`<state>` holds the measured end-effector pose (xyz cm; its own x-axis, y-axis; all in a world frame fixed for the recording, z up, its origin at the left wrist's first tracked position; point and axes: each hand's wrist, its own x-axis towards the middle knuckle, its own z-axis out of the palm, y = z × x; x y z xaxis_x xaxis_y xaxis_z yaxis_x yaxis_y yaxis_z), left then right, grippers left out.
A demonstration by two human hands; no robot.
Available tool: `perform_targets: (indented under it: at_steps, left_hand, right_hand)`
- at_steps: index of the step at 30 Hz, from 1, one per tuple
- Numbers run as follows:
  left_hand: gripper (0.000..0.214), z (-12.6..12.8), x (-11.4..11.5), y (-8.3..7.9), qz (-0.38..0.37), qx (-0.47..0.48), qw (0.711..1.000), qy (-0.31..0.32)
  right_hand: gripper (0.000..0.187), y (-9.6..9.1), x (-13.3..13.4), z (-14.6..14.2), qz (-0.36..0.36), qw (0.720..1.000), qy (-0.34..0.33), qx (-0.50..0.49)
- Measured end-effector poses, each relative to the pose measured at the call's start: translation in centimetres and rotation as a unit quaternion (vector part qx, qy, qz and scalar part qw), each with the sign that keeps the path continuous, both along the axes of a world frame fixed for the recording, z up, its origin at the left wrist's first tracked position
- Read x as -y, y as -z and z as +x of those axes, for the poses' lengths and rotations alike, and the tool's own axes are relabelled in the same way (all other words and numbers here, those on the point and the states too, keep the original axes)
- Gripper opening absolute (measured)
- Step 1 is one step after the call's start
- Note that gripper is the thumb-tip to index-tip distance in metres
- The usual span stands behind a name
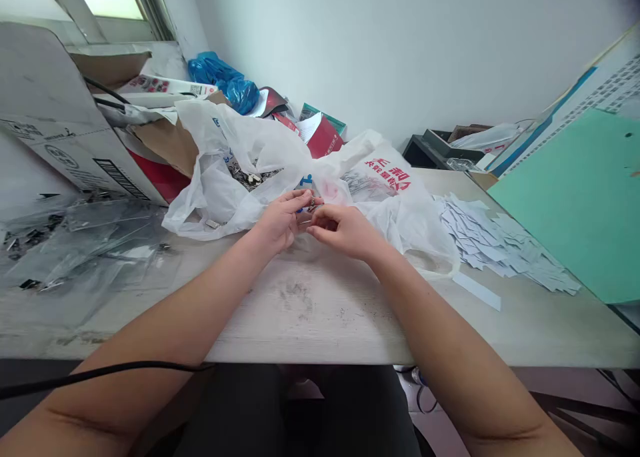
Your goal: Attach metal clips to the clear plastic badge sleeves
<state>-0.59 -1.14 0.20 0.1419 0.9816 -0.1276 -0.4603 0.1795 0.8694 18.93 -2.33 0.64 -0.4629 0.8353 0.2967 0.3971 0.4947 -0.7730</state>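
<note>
My left hand (283, 222) and my right hand (345, 229) meet over the middle of the table, in front of the plastic bags. Between the fingertips of my left hand is a small shiny metal piece (313, 205), too small to name. The fingers of my right hand are curled and pinched close beside it; what they hold, if anything, is hidden. Behind my left hand, a white plastic bag (220, 197) lies open with many small metal pieces (253, 177) inside. Behind my right hand sits another white bag (400, 207) with red print, holding greyish contents.
Clear plastic sleeves (105, 243) with small dark pieces cover the table's left side, beside a cardboard box (75, 130). Many white paper slips (500, 243) and a white strip (477, 291) lie right. A green board (575, 203) leans there. A black cable (105, 375) crosses my left forearm.
</note>
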Motion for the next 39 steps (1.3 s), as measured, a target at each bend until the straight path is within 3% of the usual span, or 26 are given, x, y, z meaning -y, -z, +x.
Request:
perform_targets:
  at_steps: [7,12,16,22,31,39]
  left_hand:
    - [0.027,-1.0,0.3,0.3,-0.002,-0.007,0.999,0.049]
    - [0.044,-1.0,0.0,1.1,0.072,-0.034,0.994,0.073]
    - [0.043,-0.8,-0.2,1.7,0.109,-0.068,0.991,0.04]
    - [0.037,-0.8,-0.2,1.7,0.146,-0.132,0.98,0.028]
    - [0.032,-0.6,0.1,1.7,0.181,-0.229,0.956,0.016]
    - [0.037,-0.2,0.3,1.5,0.204,-0.206,0.957,0.001]
  right_hand:
    - [0.017,0.3,-0.6,-0.5,0.005,0.99,0.134,0.038]
    - [0.025,0.9,-0.7,-0.7,0.009,0.98,0.195,0.036]
    - [0.029,1.3,-1.1,-0.4,-0.003,0.984,0.179,-0.01]
    - [0.03,1.1,-1.8,0.4,-0.006,0.977,0.144,-0.156]
    - [0.026,0.1,-1.8,1.7,0.02,0.994,0.092,-0.059]
    - [0.025,0.4,-2.2,1.6,-0.068,0.984,0.095,-0.137]
